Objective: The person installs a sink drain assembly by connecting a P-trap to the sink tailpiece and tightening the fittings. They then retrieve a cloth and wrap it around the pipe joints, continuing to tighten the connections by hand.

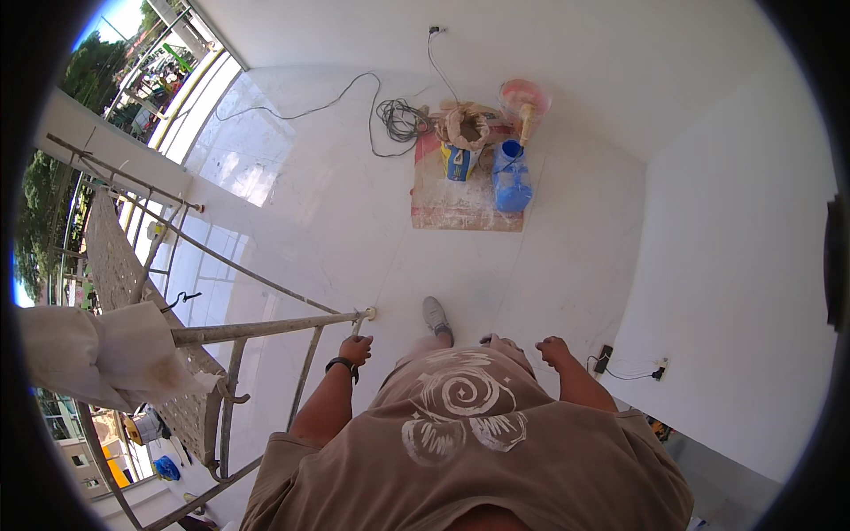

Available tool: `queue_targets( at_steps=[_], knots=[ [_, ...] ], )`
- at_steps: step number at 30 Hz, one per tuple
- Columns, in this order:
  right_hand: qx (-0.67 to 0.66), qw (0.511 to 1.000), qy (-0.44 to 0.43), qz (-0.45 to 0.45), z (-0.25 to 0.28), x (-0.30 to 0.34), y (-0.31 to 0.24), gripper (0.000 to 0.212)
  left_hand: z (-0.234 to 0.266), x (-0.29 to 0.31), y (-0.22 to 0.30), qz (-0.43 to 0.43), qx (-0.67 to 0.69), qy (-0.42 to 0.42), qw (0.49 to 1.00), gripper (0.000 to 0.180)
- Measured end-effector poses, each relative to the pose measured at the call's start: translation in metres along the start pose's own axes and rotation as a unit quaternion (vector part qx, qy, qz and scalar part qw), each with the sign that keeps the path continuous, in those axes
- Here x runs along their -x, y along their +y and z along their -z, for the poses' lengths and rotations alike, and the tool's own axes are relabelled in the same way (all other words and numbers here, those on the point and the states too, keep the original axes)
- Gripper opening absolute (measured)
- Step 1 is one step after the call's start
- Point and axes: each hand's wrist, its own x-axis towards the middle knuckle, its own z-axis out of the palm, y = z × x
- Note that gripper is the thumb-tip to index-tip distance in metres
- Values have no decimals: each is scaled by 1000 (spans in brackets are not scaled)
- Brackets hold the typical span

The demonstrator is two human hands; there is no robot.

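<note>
My left hand [357, 350] hangs by my side with its fingers curled in, and I see nothing in it. Its nearest thing is the metal scaffold frame [257, 329], whose tube end lies just beyond the knuckles; whether they touch I cannot tell. On the other side, my right hand [553, 351] is also curled closed with no object showing, close to the white wall [708, 336]. A grey shoe [435, 317] of mine steps forward on the pale, glossy floor [354, 212].
Ahead, a dusty board [467, 218] bears a blue jug [512, 188], an opened paper bag [467, 129] and a yellow-blue container [458, 165]. Beside them are a pink basin [522, 96] and a coiled cable [400, 122]. A perforated scaffold plank [119, 252] stands left. A plugged charger [603, 358] hangs right.
</note>
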Motion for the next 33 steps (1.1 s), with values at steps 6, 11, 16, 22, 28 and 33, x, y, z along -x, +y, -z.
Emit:
queue_targets(
  at_steps=[6,11,16,22,28,33],
  knots=[
    [-111,971,-106,-183,6,-25,-27,38,31,-72,262,-153,-41,9,987,47],
    [-225,939,-77,-248,21,-104,-87,36,36,-129,412,-170,-6,26,985,47],
    [-82,976,-120,-159,67,-246,-200,33,14,-186,510,-138,-35,20,990,48],
    [-191,980,14,48,130,-361,-438,53,-22,-251,639,-187,-184,-56,963,60],
    [-347,938,3,4,111,-439,-590,51,-79,-362,759,-289,-471,-163,818,56],
    [-460,882,28,-100,27,-485,-625,33,-126,-453,820,-311,-596,-267,690,57]
  ],
)
